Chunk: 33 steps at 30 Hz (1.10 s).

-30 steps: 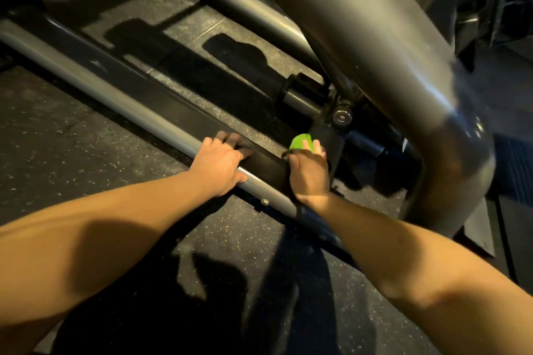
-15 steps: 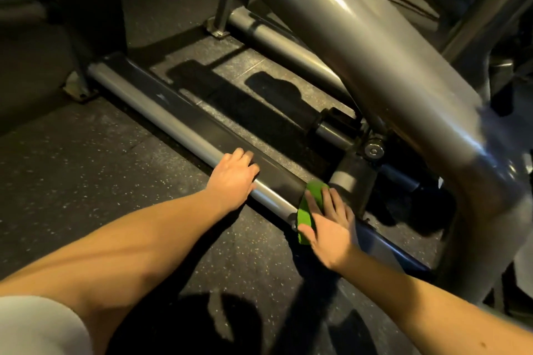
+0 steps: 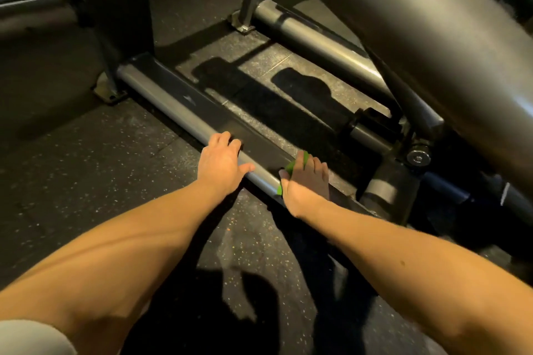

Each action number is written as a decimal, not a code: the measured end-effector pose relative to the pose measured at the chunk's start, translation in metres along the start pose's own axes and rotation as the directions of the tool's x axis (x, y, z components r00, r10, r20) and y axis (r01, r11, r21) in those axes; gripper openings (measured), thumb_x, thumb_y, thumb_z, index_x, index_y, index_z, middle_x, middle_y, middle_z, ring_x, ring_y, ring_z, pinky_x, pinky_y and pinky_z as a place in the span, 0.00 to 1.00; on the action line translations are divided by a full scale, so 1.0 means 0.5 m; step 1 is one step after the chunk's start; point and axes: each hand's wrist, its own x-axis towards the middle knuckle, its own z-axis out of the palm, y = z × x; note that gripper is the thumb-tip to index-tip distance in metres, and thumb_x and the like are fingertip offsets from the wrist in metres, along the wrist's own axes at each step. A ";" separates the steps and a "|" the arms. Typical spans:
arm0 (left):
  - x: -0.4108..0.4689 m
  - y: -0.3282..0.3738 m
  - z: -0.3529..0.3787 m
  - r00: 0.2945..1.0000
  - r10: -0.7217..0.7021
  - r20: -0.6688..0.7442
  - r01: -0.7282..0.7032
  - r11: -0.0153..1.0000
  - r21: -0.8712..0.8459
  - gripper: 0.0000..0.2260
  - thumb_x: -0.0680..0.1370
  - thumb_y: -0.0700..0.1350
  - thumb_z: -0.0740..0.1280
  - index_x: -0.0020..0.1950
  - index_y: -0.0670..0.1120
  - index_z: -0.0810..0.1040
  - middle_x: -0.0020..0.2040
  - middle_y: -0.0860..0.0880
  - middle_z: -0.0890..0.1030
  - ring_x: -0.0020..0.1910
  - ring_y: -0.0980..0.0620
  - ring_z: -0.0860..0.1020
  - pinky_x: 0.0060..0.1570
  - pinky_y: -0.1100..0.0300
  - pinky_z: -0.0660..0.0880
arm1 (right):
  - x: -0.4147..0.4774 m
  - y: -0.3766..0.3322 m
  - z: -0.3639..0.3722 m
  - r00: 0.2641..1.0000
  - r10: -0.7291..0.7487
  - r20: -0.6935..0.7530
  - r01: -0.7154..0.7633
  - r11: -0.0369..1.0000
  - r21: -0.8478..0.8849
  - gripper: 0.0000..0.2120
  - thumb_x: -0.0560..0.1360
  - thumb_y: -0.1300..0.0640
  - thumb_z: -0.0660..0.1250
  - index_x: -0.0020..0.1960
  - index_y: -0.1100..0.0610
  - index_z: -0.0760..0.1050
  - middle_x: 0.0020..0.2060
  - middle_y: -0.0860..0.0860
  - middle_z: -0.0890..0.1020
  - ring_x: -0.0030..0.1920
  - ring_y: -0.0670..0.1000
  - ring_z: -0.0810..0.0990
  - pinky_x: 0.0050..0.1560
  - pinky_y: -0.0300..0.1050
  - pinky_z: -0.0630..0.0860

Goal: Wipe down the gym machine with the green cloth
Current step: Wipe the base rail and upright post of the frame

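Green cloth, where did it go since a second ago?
The right hand slid the green cloth leftward along the low rail, away from the pivot bolt, now pressing it flat. The left hand still rests on the rail.

The cloth [image 3: 292, 166] is bright green. The near rail [image 3: 173, 105] is silver-grey with a black top. The floor [image 3: 86, 167] is black with pale speckles.
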 end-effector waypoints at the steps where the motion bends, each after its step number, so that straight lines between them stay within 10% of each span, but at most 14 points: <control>1: 0.004 -0.008 0.000 1.000 0.003 0.009 -0.003 1.000 -0.005 0.31 0.76 0.63 0.70 0.72 0.45 0.73 0.72 0.46 0.70 0.72 0.44 0.63 0.69 0.48 0.69 | 0.024 -0.024 -0.001 1.000 0.020 -0.002 -0.020 1.000 0.011 0.34 0.84 0.40 0.48 0.83 0.58 0.47 0.78 0.58 0.62 0.79 0.60 0.57 0.80 0.56 0.45; 6: 0.023 -0.016 -0.019 0.999 0.039 0.036 -0.039 0.999 0.022 0.29 0.76 0.62 0.71 0.70 0.46 0.74 0.68 0.46 0.70 0.69 0.43 0.65 0.66 0.48 0.70 | 0.063 -0.083 -0.013 0.999 0.031 -0.044 -0.029 0.998 0.050 0.34 0.84 0.38 0.48 0.82 0.59 0.50 0.75 0.59 0.68 0.76 0.61 0.63 0.80 0.58 0.47; 13: 0.033 -0.029 -0.033 0.988 0.055 0.143 -0.078 0.985 0.157 0.24 0.80 0.59 0.66 0.72 0.49 0.71 0.69 0.46 0.69 0.68 0.43 0.66 0.63 0.50 0.72 | -0.130 0.015 -0.018 0.966 -0.184 0.182 0.209 0.969 -0.133 0.38 0.84 0.39 0.50 0.83 0.59 0.40 0.81 0.61 0.41 0.80 0.63 0.34 0.80 0.60 0.38; 18: 0.051 -0.029 -0.050 0.976 0.067 0.206 -0.097 0.986 0.139 0.20 0.79 0.47 0.70 0.70 0.48 0.70 0.70 0.44 0.66 0.69 0.41 0.64 0.62 0.50 0.73 | -0.118 0.027 -0.091 0.937 -0.202 0.286 0.275 0.930 -0.244 0.40 0.82 0.48 0.61 0.83 0.53 0.40 0.81 0.61 0.45 0.80 0.65 0.46 0.80 0.59 0.46; 33: 0.068 -0.041 -0.037 0.993 0.033 0.112 -0.036 0.999 0.022 0.19 0.81 0.51 0.69 0.71 0.50 0.74 0.67 0.46 0.70 0.67 0.45 0.66 0.64 0.52 0.69 | -0.066 -0.055 -0.010 0.984 -0.170 0.057 0.175 0.979 -0.108 0.32 0.86 0.42 0.48 0.83 0.55 0.45 0.81 0.60 0.39 0.80 0.59 0.31 0.76 0.50 0.29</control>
